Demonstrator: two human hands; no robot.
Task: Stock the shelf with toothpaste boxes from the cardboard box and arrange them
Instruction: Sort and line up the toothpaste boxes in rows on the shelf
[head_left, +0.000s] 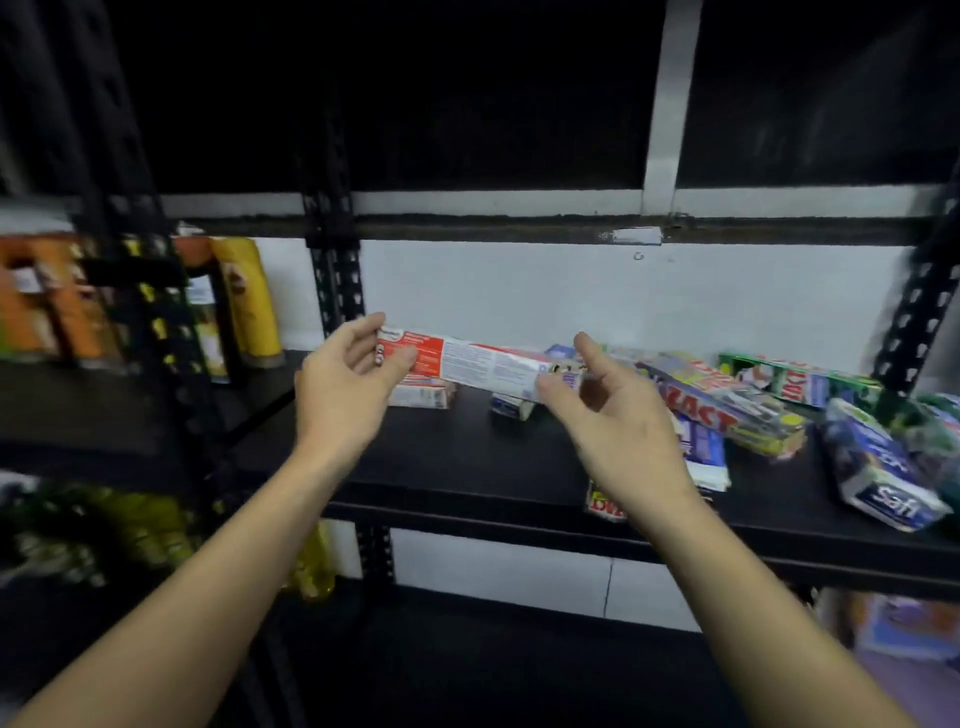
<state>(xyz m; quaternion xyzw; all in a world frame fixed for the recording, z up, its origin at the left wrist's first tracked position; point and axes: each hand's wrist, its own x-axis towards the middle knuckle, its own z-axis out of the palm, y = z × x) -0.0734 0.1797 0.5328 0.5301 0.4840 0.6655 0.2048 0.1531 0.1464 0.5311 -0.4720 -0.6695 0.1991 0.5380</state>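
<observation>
Holding the box (478, 364) in the air just above the shelf (457, 467), towards the back and clear of the board. Pinched at the left end by the left hand (348, 379), thumb in front, fingers curled over the top edge. Caught at the right end by the right hand (618, 415), only half closed: thumb tip against the lower front of the end, forefinger raised behind it, other fingers loosely bent and touching nothing. Looks like a light pinch there rather than a full grip. Taken by both ends, most likely, to keep the printed side facing out and to steer it square before setting down.

Runs lengthwise left to right, roughly along the shelf's front edge, with the left end a touch higher than the right. Turns a broad red-and-white printed side towards the camera, red end to the left, paler end to the right.

Hangs over two small boxes (423, 396) already lying on the board near the back wall. Sits left of a loose pile (727, 410) of boxes lying askew, with a soap pack (878, 483) at the far right. Aimed, judging by that, at the barer left stretch, where a neat row could start; needs lowering flat and nudging parallel to the edge.
</observation>
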